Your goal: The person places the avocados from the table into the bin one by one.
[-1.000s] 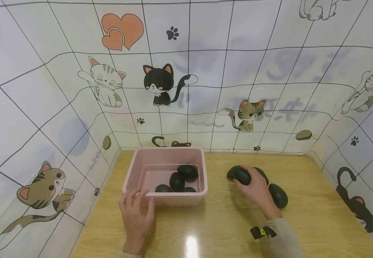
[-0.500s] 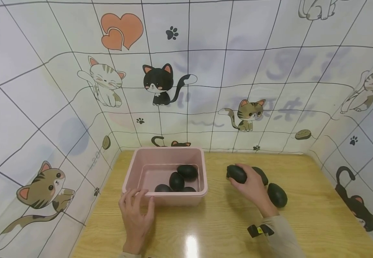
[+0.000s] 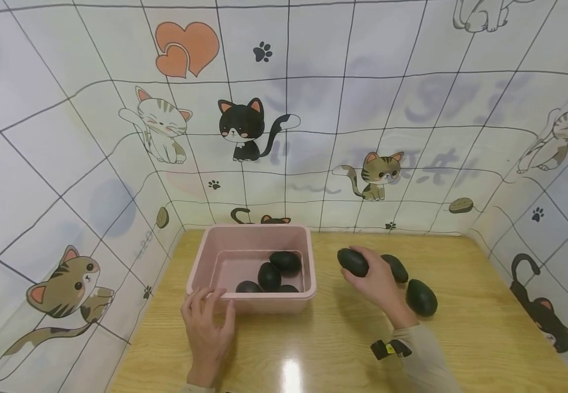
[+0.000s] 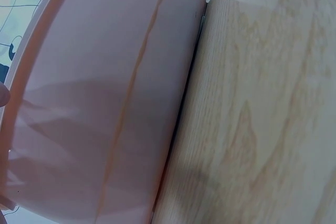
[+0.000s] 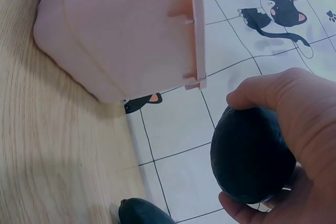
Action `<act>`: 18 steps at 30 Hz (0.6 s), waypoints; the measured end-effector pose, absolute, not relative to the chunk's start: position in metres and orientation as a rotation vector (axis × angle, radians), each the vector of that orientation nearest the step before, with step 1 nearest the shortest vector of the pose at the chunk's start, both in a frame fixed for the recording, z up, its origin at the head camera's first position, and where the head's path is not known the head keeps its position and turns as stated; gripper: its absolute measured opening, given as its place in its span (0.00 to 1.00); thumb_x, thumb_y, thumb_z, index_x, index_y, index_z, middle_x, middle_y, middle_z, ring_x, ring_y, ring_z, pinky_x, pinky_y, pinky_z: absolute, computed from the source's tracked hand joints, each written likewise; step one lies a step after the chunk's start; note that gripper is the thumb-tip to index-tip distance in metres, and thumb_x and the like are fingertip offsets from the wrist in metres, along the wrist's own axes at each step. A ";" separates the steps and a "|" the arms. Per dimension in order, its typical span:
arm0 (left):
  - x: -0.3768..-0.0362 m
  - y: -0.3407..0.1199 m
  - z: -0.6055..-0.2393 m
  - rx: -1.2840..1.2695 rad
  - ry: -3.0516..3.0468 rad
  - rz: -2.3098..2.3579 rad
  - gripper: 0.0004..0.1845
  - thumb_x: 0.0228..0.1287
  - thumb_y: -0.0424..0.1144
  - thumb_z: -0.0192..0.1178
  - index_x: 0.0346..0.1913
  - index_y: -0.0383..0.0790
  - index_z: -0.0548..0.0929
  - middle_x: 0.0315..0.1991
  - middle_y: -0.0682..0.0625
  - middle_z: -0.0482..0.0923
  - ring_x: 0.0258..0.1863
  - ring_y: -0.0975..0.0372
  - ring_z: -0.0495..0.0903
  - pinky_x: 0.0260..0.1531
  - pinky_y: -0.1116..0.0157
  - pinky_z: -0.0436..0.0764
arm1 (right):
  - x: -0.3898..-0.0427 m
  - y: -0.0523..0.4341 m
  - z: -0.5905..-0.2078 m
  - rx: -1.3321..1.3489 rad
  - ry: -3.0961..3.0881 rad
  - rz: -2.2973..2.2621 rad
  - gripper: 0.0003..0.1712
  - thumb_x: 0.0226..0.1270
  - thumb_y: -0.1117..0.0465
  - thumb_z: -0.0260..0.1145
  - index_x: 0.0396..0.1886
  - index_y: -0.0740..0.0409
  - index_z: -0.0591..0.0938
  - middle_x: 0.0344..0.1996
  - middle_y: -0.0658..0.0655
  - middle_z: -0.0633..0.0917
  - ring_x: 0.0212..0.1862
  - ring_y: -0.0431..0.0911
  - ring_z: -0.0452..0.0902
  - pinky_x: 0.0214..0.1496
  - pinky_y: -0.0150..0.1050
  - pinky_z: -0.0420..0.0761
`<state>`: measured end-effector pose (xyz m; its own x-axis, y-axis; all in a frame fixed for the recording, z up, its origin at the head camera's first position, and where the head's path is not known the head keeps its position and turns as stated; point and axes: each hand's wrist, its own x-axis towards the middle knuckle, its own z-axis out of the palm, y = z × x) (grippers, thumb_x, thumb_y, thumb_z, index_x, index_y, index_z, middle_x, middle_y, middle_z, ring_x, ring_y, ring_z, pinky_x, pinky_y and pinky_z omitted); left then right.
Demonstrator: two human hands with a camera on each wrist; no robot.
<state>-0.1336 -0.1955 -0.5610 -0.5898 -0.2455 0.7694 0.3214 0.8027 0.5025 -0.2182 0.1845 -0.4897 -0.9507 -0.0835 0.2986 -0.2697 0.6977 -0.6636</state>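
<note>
My right hand (image 3: pixel 377 284) grips a dark green avocado (image 3: pixel 353 262) by its sides, thumb and fingers wrapped around it, to the right of the pink bin (image 3: pixel 276 304). In the right wrist view the held avocado (image 5: pixel 252 153) fills the grasp, with another avocado (image 5: pixel 144 212) below. Beside and behind that hand lie an avocado (image 3: pixel 396 268) and a nearer avocado (image 3: pixel 422 298) on the table. My left hand (image 3: pixel 208 330) rests its relaxed fingers on the bin's front left rim. Inside the bin are several avocados (image 3: pixel 269 277), some partly hidden by the front wall.
A light wood table (image 3: pixel 333 349) carries everything. Its back edge meets a wall covering (image 3: pixel 313 164) printed with cats and a grid, which also encloses both sides. The left wrist view shows the bin's outer wall (image 4: pixel 79 93) close up.
My right hand has drifted left toward the bin, carrying the avocado and covering the one seen behind it before. My left hand and the bin have stayed put.
</note>
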 end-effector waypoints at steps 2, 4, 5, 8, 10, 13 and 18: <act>-0.133 -0.196 -0.561 -0.049 -2.082 -0.779 0.16 0.62 0.44 0.67 0.49 0.39 0.87 0.53 0.38 0.81 0.61 0.39 0.70 0.67 0.39 0.63 | -0.219 0.182 -0.488 0.288 -2.655 1.104 0.36 0.65 0.56 0.77 0.72 0.58 0.78 0.68 0.67 0.82 0.61 0.64 0.83 0.56 0.62 0.83; -0.132 -0.196 -0.561 -0.044 -2.102 -0.787 0.16 0.63 0.45 0.67 0.49 0.39 0.86 0.54 0.37 0.81 0.62 0.38 0.70 0.68 0.37 0.62 | -0.218 0.180 -0.487 0.292 -2.653 1.097 0.36 0.65 0.56 0.77 0.72 0.58 0.78 0.67 0.67 0.82 0.61 0.64 0.83 0.56 0.62 0.83; -0.131 -0.196 -0.561 -0.043 -2.104 -0.790 0.16 0.63 0.45 0.67 0.49 0.39 0.86 0.54 0.37 0.81 0.62 0.38 0.70 0.68 0.37 0.62 | -0.218 0.179 -0.486 0.293 -2.652 1.092 0.36 0.65 0.56 0.77 0.72 0.58 0.78 0.67 0.67 0.82 0.61 0.64 0.83 0.56 0.61 0.83; -0.130 -0.195 -0.560 -0.039 -2.114 -0.795 0.16 0.63 0.45 0.67 0.50 0.39 0.86 0.54 0.38 0.80 0.62 0.39 0.70 0.68 0.38 0.62 | -0.218 0.177 -0.484 0.299 -2.651 1.081 0.36 0.65 0.55 0.77 0.72 0.58 0.78 0.67 0.67 0.82 0.60 0.64 0.83 0.55 0.62 0.83; -0.131 -0.195 -0.560 -0.040 -2.102 -0.792 0.16 0.63 0.44 0.68 0.49 0.39 0.86 0.54 0.38 0.81 0.62 0.39 0.70 0.69 0.38 0.62 | -0.218 0.176 -0.482 0.300 -2.651 1.077 0.36 0.65 0.55 0.77 0.72 0.57 0.78 0.66 0.66 0.83 0.59 0.63 0.84 0.55 0.61 0.84; -0.133 -0.195 -0.561 -0.044 -2.087 -0.786 0.16 0.62 0.44 0.68 0.49 0.39 0.87 0.53 0.39 0.81 0.61 0.39 0.70 0.69 0.40 0.62 | -0.218 0.175 -0.479 0.303 -2.650 1.087 0.36 0.65 0.55 0.76 0.72 0.56 0.78 0.66 0.65 0.83 0.59 0.62 0.84 0.55 0.61 0.84; -0.132 -0.196 -0.561 -0.041 -2.108 -0.789 0.16 0.62 0.44 0.68 0.49 0.39 0.86 0.54 0.38 0.81 0.62 0.39 0.70 0.69 0.39 0.62 | -0.219 0.172 -0.474 0.326 -2.632 1.097 0.35 0.65 0.56 0.76 0.71 0.58 0.78 0.64 0.66 0.84 0.59 0.62 0.84 0.56 0.61 0.83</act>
